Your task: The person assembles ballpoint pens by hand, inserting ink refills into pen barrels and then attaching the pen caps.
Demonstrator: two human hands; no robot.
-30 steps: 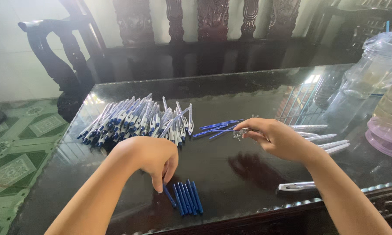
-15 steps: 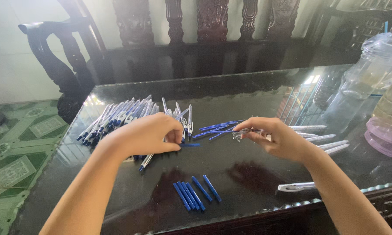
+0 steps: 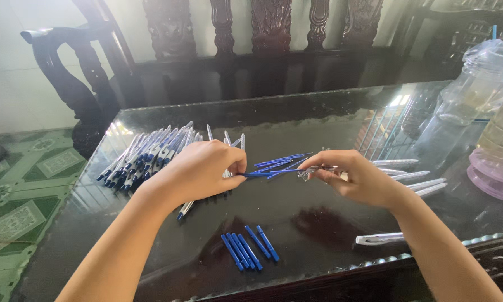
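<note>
My left hand [image 3: 198, 170] pinches the end of a thin blue refill [image 3: 257, 174] taken from a small heap of blue refills [image 3: 282, 163] at the table's middle. My right hand [image 3: 357, 179] holds a clear pen barrel [image 3: 318, 168] by its tip, pointing left toward the refill. A large pile of assembled blue-and-white pens [image 3: 148, 154] lies behind my left hand. Several short blue caps [image 3: 248, 249] lie in a row near the front edge.
Clear empty barrels [image 3: 413, 179] lie to the right of my right hand, and one white pen part [image 3: 380, 239] sits near the front edge. Plastic jars [image 3: 489, 106] stand at the far right. A dark carved wooden bench [image 3: 262, 50] runs behind the glass-topped table [image 3: 296, 215].
My left hand rose from the blue caps at the front edge, moved to the middle and took hold of a blue refill. My right hand stayed in place with the barrel.
</note>
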